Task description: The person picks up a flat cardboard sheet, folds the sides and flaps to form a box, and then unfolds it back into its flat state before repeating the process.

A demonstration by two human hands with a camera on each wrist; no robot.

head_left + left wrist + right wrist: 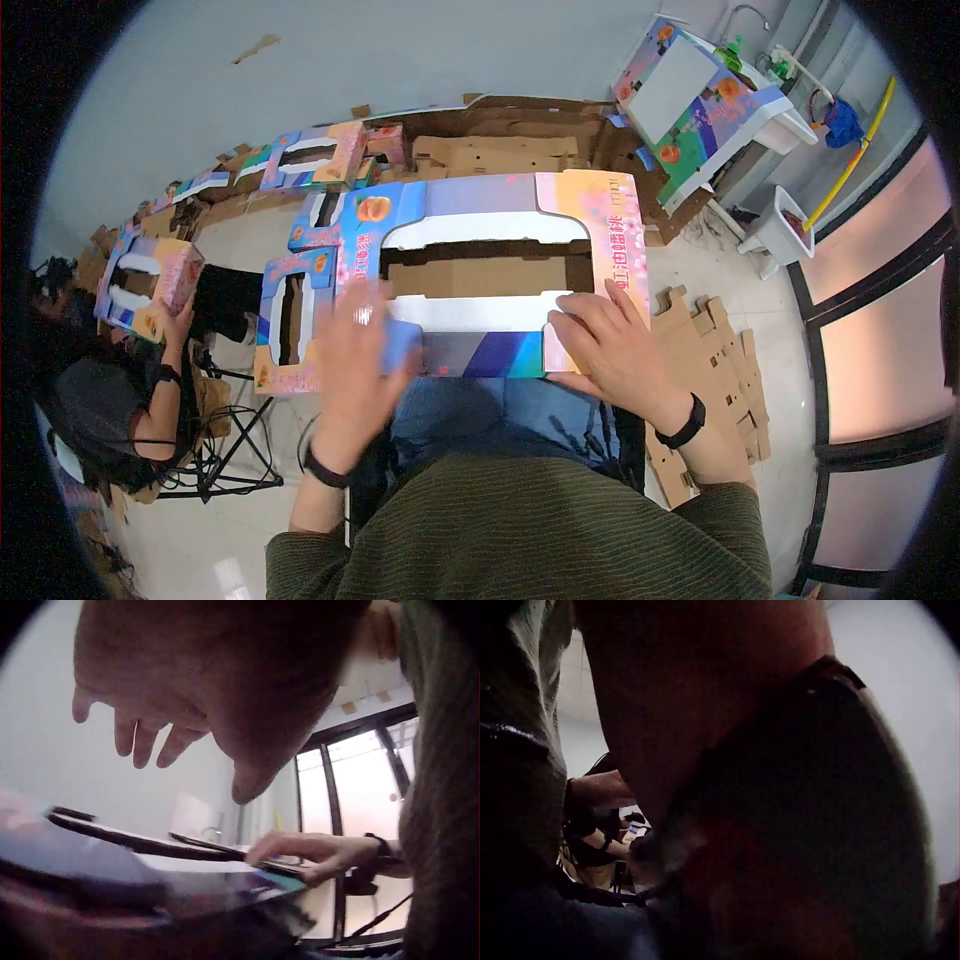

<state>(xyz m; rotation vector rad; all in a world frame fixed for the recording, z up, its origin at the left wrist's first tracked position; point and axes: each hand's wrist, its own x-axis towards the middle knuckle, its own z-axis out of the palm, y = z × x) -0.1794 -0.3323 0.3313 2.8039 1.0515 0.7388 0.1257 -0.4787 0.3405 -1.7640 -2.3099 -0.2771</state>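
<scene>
A printed cardboard fruit box [480, 355], with a peach picture and a wide cut-out in its top, lies across the person's lap. The right hand [610, 345] grips its near right corner, fingers over the top flap and thumb at the near side. Blurred in the head view, the left hand [355, 365] hovers at the near left corner. The left wrist view shows this left hand [210, 690] above the box [202, 889], fingers straight and holding nothing. In the right wrist view the box's side [817, 802] is dark and hides the right fingers.
Smaller printed boxes [268, 375] stand just left. Further left another person [105, 400] holds a similar box [150, 290]. Flat cardboard sheets [715, 370] lie on the floor at right. A big cardboard bin [500, 150] is ahead, a sink [790, 125] at back right.
</scene>
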